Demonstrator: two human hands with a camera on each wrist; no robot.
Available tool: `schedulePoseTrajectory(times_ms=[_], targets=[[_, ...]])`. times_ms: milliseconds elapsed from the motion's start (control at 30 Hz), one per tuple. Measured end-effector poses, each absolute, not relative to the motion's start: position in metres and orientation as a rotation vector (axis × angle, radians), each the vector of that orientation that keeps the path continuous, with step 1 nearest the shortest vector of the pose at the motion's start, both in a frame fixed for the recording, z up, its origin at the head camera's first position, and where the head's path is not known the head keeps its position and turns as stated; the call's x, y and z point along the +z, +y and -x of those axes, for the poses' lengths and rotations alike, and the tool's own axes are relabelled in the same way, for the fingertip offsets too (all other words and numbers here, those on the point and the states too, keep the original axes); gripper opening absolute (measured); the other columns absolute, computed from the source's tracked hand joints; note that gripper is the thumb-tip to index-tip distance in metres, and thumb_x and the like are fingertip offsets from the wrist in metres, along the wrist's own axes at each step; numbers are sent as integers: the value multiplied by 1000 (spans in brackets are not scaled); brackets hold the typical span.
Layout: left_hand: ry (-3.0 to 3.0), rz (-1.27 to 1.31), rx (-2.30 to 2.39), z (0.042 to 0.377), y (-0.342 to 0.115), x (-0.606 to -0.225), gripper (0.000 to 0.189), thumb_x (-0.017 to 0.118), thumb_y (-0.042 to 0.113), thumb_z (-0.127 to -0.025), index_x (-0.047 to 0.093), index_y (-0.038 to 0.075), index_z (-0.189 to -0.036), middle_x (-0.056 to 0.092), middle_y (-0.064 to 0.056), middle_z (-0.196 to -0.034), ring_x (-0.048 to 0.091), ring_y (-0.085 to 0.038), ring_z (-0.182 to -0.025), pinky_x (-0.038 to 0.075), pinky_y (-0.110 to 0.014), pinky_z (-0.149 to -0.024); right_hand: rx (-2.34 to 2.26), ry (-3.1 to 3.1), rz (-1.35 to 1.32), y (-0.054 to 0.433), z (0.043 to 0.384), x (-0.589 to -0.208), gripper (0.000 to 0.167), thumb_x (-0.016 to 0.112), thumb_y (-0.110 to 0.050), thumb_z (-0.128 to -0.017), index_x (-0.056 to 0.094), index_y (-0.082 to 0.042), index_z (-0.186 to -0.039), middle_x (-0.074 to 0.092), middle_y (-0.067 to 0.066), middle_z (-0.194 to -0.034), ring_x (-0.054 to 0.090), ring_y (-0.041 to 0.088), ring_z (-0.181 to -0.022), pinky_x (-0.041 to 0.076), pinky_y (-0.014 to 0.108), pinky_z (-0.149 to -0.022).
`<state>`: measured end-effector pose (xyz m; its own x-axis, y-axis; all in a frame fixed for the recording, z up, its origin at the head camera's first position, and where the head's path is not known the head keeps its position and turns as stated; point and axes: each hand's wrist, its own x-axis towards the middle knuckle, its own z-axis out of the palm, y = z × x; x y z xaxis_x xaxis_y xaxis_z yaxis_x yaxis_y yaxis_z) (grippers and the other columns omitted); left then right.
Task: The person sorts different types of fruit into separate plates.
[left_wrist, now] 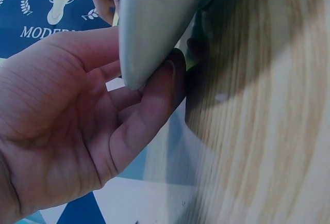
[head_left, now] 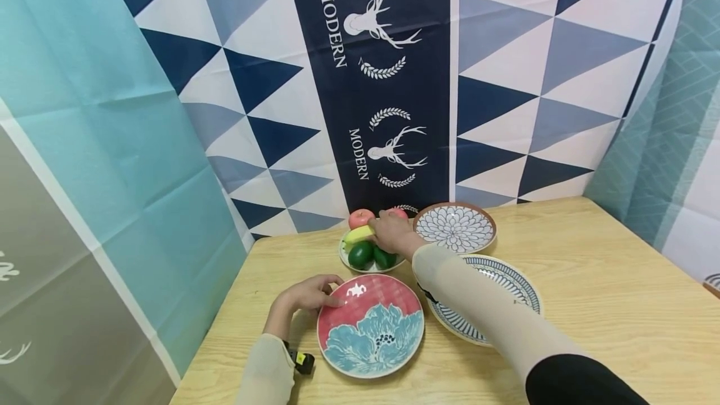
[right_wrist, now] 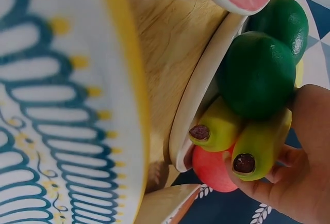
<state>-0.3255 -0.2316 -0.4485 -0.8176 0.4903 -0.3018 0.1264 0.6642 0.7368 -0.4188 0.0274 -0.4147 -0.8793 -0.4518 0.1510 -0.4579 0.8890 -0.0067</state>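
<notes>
My left hand (head_left: 308, 294) grips the left rim of a red plate with a blue flower (head_left: 375, 327), thumb on top and fingers beneath. In the left wrist view, that hand (left_wrist: 77, 110) pinches the pale plate edge (left_wrist: 154, 22). Farther back, my right hand (head_left: 390, 233) reaches over a fruit plate (head_left: 343, 258) and holds a yellow banana (head_left: 359, 234). In the right wrist view, the hand (right_wrist: 304, 167) curls round one banana (right_wrist: 265, 141); another banana (right_wrist: 221, 123) lies beside it. Dark green fruits (right_wrist: 258, 74) and red apples (head_left: 360, 218) share the plate.
Right of the red plate lies a blue-and-white patterned plate (head_left: 509, 277), partly covered by my right sleeve. Behind it is a brown-rimmed plate with a petal pattern (head_left: 454, 228). A patterned cloth (head_left: 388, 92) hangs behind the wooden table (head_left: 607, 280).
</notes>
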Motion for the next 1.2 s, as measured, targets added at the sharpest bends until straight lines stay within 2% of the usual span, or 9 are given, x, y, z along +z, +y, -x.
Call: schedulePoseTrajectory(times_ms=[333,533,733,867,967,1133,1200], targets=[[2408,-464,992,325,-231,-447,28,73,20,-99,67,17,-127,67,-7,-96,58,-18,-68,46,-29,-57,40,-2852,-692,30,420,-409,48,54,-45,-110,60,-12,-144,59,19,-121,62,35,-109,54,51,-95],[2406,-457,981,323,-231,-447,29,73,19,-99,67,17,-127,66,-7,-99,59,-20,-72,47,-30,-58,107,-2832,-716,30,409,-400,49,53,-47,-110,59,-16,-147,58,14,-117,59,30,-102,55,48,-89],[2428,-443,963,326,-232,-446,28,73,22,-99,67,20,-127,67,-7,-99,61,-21,-76,50,-31,-61,119,-2702,-823,28,389,-388,42,58,-44,-109,61,-13,-137,59,14,-107,62,31,-93,55,48,-80],[2422,-459,963,327,-232,-447,27,73,21,-99,67,19,-126,67,-6,-97,60,-20,-73,50,-30,-61,121,-2637,-920,27,375,-384,40,60,-42,-108,62,-12,-134,62,17,-112,65,34,-96,56,50,-82],[2406,-475,972,327,-233,-446,28,73,19,-100,66,16,-127,67,-6,-94,58,-18,-67,47,-30,-58,124,-2602,-983,24,364,-382,42,62,-44,-107,62,-12,-134,63,18,-116,67,35,-96,57,51,-79],[2415,-492,965,326,-232,-447,33,74,19,-99,64,14,-130,68,-6,-94,57,-16,-63,47,-29,-56,161,-2558,-1052,19,345,-382,39,67,-43,-104,64,-14,-129,61,14,-108,65,30,-89,57,45,-64],[2431,-493,955,326,-232,-447,36,74,21,-98,64,14,-132,68,-6,-95,58,-16,-64,48,-29,-57,161,-2535,-1089,17,339,-384,37,70,-41,-103,65,-14,-127,60,12,-107,64,27,-90,57,43,-65]])
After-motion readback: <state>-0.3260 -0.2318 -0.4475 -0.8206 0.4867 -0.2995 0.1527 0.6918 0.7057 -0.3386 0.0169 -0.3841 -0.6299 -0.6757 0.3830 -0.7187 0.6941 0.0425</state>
